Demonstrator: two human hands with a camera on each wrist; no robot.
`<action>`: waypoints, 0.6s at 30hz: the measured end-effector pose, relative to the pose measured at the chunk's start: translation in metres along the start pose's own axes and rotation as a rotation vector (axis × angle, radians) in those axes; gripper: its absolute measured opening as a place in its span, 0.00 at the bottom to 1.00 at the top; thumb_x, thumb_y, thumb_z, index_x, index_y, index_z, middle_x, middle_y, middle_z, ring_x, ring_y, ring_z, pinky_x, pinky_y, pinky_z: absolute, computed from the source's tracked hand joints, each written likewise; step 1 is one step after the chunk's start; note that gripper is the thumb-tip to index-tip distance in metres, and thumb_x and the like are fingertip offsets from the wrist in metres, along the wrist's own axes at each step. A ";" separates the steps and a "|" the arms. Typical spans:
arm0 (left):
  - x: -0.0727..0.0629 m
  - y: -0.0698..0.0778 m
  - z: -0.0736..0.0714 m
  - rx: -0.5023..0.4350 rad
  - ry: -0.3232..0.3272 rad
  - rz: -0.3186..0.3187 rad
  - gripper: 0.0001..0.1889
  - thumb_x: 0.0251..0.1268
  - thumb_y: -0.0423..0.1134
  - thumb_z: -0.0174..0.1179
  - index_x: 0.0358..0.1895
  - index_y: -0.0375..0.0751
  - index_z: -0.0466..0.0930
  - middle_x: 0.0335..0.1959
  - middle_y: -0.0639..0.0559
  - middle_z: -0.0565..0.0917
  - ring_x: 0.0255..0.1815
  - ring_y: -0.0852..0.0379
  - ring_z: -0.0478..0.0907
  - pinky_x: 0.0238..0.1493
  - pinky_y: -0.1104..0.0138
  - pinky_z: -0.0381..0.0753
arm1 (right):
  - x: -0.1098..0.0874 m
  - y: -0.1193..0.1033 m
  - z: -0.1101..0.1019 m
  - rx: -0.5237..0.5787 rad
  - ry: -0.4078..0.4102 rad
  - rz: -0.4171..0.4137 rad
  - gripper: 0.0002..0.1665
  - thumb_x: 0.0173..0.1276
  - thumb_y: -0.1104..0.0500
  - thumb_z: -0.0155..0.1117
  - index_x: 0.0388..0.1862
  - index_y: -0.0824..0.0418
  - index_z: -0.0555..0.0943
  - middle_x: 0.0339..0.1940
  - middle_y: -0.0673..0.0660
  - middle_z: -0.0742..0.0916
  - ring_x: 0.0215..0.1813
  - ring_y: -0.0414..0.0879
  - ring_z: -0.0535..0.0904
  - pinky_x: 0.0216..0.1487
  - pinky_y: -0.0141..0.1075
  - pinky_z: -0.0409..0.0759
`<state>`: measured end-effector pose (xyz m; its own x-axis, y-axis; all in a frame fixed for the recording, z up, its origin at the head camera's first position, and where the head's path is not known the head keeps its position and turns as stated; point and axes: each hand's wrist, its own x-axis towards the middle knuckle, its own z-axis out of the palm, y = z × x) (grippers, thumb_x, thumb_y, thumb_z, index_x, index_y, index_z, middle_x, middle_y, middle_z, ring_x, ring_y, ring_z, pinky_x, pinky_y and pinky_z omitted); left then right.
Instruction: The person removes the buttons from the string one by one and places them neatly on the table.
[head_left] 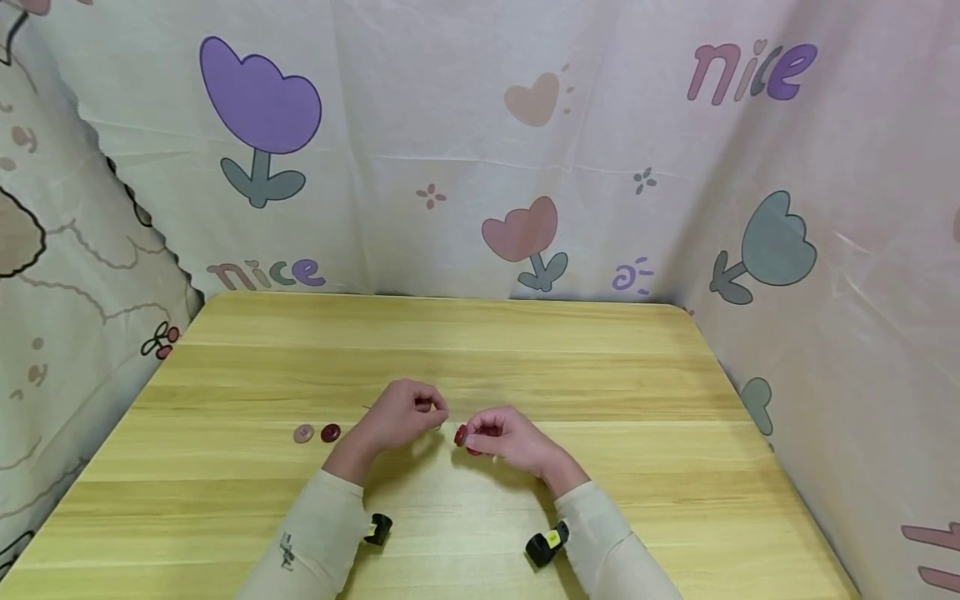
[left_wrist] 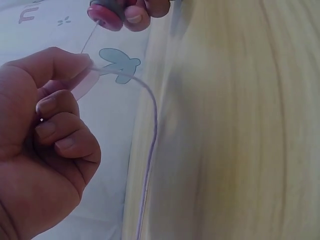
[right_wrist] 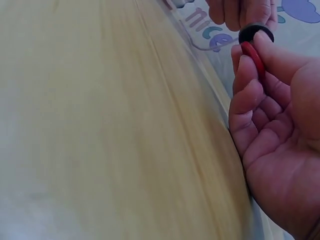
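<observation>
My left hand (head_left: 399,414) pinches a thin pale lilac cord (left_wrist: 154,115) between thumb and forefinger, its other fingers curled in. From those fingertips a short taut stretch runs to the face of a red button (left_wrist: 106,17); the longer part arcs away and hangs down. Close by on the right, my right hand (head_left: 513,439) holds buttons between thumb and fingers. In the right wrist view a dark disc (right_wrist: 255,32) sits at the thumb tip, with a red disc (right_wrist: 253,57) just below it. The fingers partly hide both.
To the left of my left hand, a pink button (head_left: 303,433) and a dark red button (head_left: 330,433) lie side by side on the wooden table (head_left: 600,367). A printed curtain (head_left: 420,100) hangs behind the table and along its sides.
</observation>
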<state>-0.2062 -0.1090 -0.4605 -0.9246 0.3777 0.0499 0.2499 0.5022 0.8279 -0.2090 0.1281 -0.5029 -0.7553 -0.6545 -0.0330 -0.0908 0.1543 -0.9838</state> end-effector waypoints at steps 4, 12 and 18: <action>-0.002 -0.002 0.000 -0.015 0.005 0.045 0.03 0.63 0.34 0.66 0.31 0.41 0.87 0.18 0.56 0.70 0.21 0.59 0.64 0.28 0.64 0.68 | 0.000 0.001 0.001 0.027 -0.016 -0.009 0.07 0.74 0.65 0.61 0.36 0.68 0.81 0.35 0.57 0.85 0.35 0.44 0.78 0.37 0.35 0.77; -0.006 -0.006 0.000 -0.111 -0.038 0.012 0.04 0.65 0.34 0.66 0.32 0.42 0.86 0.30 0.50 0.84 0.23 0.54 0.76 0.27 0.61 0.78 | -0.002 0.001 -0.001 0.067 -0.026 -0.036 0.08 0.75 0.65 0.59 0.37 0.70 0.79 0.42 0.59 0.86 0.41 0.46 0.81 0.44 0.39 0.80; -0.007 -0.004 0.002 -0.320 -0.144 -0.014 0.05 0.71 0.27 0.56 0.34 0.32 0.79 0.32 0.34 0.83 0.20 0.46 0.81 0.25 0.57 0.83 | -0.001 0.000 -0.002 0.065 -0.023 -0.028 0.07 0.74 0.66 0.60 0.37 0.69 0.80 0.44 0.63 0.86 0.42 0.47 0.81 0.45 0.41 0.80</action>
<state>-0.2000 -0.1129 -0.4654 -0.8713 0.4901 -0.0236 0.1132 0.2477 0.9622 -0.2093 0.1305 -0.5024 -0.7376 -0.6751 -0.0087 -0.0689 0.0880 -0.9937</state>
